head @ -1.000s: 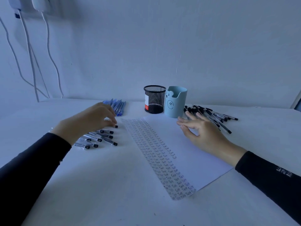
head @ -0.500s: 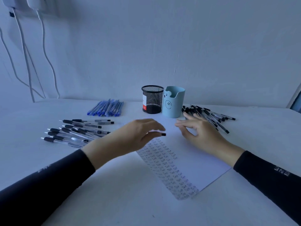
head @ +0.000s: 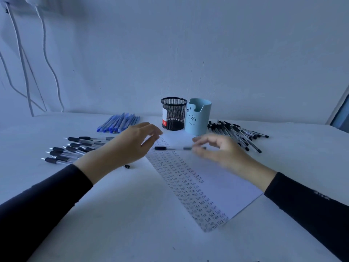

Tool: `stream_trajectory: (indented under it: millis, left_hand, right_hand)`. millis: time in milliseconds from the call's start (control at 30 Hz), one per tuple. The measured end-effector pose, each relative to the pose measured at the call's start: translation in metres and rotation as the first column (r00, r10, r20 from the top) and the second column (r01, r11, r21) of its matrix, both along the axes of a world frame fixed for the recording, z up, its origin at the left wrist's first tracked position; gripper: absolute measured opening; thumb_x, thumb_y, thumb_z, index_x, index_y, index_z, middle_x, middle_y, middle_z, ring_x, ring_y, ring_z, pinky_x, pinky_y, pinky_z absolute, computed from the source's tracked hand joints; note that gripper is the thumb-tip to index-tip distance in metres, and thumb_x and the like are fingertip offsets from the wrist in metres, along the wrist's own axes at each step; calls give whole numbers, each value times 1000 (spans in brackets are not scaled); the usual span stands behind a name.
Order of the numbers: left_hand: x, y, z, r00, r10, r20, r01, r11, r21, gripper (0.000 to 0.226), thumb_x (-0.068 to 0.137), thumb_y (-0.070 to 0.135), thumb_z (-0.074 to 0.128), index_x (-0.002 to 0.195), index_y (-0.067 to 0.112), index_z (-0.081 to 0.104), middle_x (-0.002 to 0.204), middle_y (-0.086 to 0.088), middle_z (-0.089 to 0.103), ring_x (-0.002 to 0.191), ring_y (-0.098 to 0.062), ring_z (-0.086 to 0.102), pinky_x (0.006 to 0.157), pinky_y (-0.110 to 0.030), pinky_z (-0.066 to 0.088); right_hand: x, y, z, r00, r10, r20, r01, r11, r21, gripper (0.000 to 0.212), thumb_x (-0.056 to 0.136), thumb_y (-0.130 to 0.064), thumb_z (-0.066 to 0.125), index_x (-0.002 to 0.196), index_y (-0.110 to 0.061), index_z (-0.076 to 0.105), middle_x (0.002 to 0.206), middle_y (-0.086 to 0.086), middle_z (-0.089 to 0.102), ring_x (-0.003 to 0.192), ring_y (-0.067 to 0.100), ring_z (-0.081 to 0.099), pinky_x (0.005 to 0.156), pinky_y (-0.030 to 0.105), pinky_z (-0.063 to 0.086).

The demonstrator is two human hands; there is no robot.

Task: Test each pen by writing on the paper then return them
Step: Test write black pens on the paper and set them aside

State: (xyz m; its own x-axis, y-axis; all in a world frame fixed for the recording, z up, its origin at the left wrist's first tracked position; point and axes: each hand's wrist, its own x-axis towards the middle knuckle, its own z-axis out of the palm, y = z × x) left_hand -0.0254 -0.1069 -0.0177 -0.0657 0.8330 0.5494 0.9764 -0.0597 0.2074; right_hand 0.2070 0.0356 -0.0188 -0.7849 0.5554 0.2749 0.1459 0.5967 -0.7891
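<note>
One slim, clear-barrelled pen [head: 177, 148] with a dark grip hangs level over the twelve o'clock end of the paper [head: 226, 178], a white sheet lined with handwritten "Test". Blurred, the right hand [head: 222, 154] pinches its three o'clock end. The left hand [head: 130, 148], fingers loosely curled, holds nothing just off its nine o'clock end. A small black cap [head: 127, 166] lies at the sheet's nine o'clock on the matte white table [head: 113, 224]. Cables [head: 44, 53] hang down the pale wall [head: 207, 53].

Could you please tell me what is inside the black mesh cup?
No pens show through the black mesh cup or above its rim; it looks empty. Its red-and-white label hides a strip of the inside.
</note>
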Motion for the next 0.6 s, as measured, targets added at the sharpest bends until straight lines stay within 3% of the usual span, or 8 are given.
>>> stream_trajectory:
  millis: [100, 200, 267, 300, 367, 400, 467, 600]
  left_hand:
    - [4, -3, -1, 998, 66, -21, -69, 961, -266, 53, 91, 63, 36, 122, 26, 59, 122, 9, 59, 109, -4, 47, 95, -26, 43]
    - [4, -8, -3, 997, 69, 39, -45, 896, -442, 84, 73, 86, 28, 138, 35, 45, 138, 15, 48, 123, -4, 41, 103, -27, 36]
    - [5, -9, -3, 996, 84, 32, -55, 852, -521, 87, 71, 89, 33, 143, 40, 39, 147, 17, 39, 133, -5, 34, 112, -35, 28]
    - [5, -9, -3, 996, 91, 19, -66, 835, -546, 86, 71, 87, 36, 144, 42, 37, 151, 18, 35, 137, -6, 30, 114, -36, 24]
    - [5, -9, -2, 995, 98, 9, -76, 820, -567, 88, 70, 89, 35, 145, 43, 36, 154, 19, 30, 141, -5, 24, 117, -36, 18]
    - [5, -9, -1, 995, 101, 10, -77, 817, -571, 93, 67, 92, 31, 145, 43, 35, 154, 19, 29, 141, -5, 23, 117, -36, 18]
    - [7, -9, 0, 993, 116, 10, -89, 808, -582, 101, 61, 95, 25, 146, 43, 34, 155, 20, 28, 142, -5, 22, 118, -38, 17]
    - [8, -9, 0, 987, 158, -21, -136, 769, -625, 107, 57, 100, 26, 149, 45, 25, 156, 24, 20, 145, -6, 16, 119, -44, 16]
  right_hand:
    - [4, 7, 16, 964, -61, -258, -76, 868, -490, 17, 92, -31, 63, 94, -14, 64, 99, 5, 74, 97, 19, 68, 94, 35, 52]
    - [8, 7, 26, 917, -153, -368, -189, 646, -740, 19, 100, -32, 50, 86, -19, 55, 81, 4, 70, 78, 21, 69, 74, 36, 59]
    - [9, 6, 29, 915, -186, -359, -209, 543, -813, 23, 98, -41, 51, 86, -23, 57, 64, -4, 48, 57, 15, 53, 55, 27, 52]
    - [11, 5, 31, 925, -171, -340, -212, 510, -834, 26, 97, -46, 52, 87, -24, 60, 61, -5, 35, 51, 13, 38, 46, 23, 40]
    - [13, 1, 36, 950, -97, -296, -222, 457, -861, 38, 93, -55, 50, 83, -23, 67, 57, -6, 17, 49, 11, 16, 41, 20, 16]
    - [15, 0, 39, 956, -67, -286, -232, 426, -875, 45, 90, -59, 48, 76, -21, 67, 55, -7, 11, 47, 11, 10, 40, 20, 11]
    - [17, -2, 43, 954, -50, -295, -256, 371, -893, 53, 86, -62, 43, 63, -18, 61, 50, -8, 5, 43, 12, 4, 39, 19, 8]
    - [19, -2, 44, 947, -91, -308, -259, 350, -900, 45, 79, -54, 38, 56, -18, 49, 48, -8, 2, 40, 13, 1, 38, 16, 6]
